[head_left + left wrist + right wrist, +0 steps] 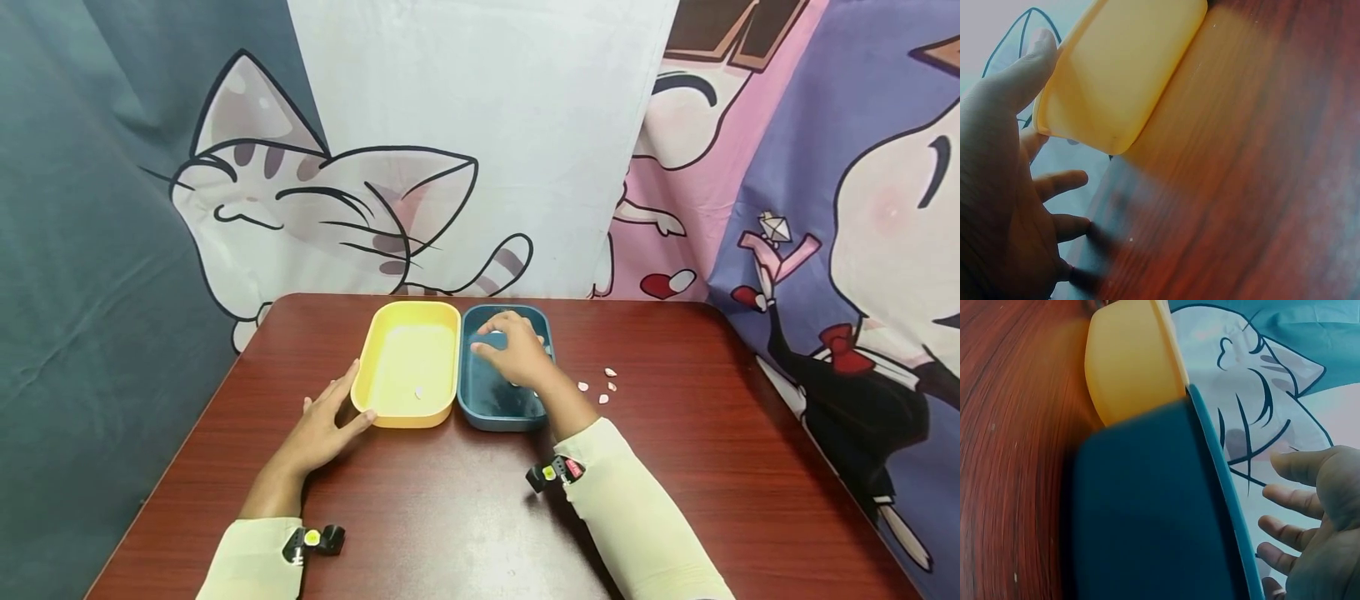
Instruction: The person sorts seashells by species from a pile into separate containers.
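Note:
My left hand (322, 429) rests against the left side of a yellow tray (393, 350), thumb at the near left corner and fingers spread along the side. A small white piece (419, 392) lies inside that tray; it looks like a seed, but its kind is unclear. Over the blue tray (491, 404), just to the right, hovers my right hand (517, 350), its thumb and fingers apart and loosely bent, with nothing seen between them. A few white bits (536, 395) show in the blue tray, partly hidden by the hand.
Several small white pieces (611, 372) lie scattered on the dark red wooden table (675, 467), right of the blue tray. Behind the table's far edge hangs a printed cloth (480, 92) with cartoon cats. The two trays stand side by side near that edge.

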A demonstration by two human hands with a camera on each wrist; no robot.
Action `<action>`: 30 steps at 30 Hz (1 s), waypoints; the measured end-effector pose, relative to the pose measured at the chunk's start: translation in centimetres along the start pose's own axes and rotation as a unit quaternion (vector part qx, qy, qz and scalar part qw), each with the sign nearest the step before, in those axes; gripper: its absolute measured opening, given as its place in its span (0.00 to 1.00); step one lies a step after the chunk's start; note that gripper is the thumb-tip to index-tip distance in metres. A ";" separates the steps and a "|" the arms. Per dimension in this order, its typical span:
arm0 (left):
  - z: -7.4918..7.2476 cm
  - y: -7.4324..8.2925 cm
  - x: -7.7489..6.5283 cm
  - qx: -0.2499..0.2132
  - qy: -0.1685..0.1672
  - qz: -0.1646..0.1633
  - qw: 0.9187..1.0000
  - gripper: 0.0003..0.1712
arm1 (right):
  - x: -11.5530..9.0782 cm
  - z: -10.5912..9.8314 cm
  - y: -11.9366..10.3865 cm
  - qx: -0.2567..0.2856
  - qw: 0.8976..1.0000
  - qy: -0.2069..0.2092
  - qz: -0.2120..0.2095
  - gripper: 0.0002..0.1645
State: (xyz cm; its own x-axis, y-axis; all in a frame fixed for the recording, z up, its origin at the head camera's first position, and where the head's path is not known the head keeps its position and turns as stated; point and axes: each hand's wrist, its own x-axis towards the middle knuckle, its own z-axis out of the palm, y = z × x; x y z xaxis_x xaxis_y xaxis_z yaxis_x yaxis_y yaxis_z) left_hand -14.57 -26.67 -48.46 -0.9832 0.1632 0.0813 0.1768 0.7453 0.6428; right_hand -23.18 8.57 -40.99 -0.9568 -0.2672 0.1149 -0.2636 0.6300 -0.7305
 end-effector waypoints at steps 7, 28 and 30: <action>0.1 0.0 0.1 -0.001 0.003 0.005 1.000 0.54 | -0.6 -1.4 1.2 0.013 0.999 0.026 -0.016 0.19; 0.3 -0.3 0.1 -0.002 0.004 0.004 1.000 0.55 | -2.9 -5.3 6.0 0.066 0.990 0.112 -0.059 0.13; 0.3 -0.3 0.1 -0.002 0.003 0.003 1.000 0.54 | -3.1 -5.7 6.6 0.070 0.989 0.119 -0.059 0.13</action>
State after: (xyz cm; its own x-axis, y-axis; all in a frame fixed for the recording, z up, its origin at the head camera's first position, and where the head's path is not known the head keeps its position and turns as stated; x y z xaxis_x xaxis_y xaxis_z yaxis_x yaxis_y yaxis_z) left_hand -14.67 -26.69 -48.83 -0.9823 0.1639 0.0910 0.1834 0.7411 0.6458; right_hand -22.65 17.71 -42.39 -0.9267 -0.1434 0.3475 -0.3713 0.4933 -0.7866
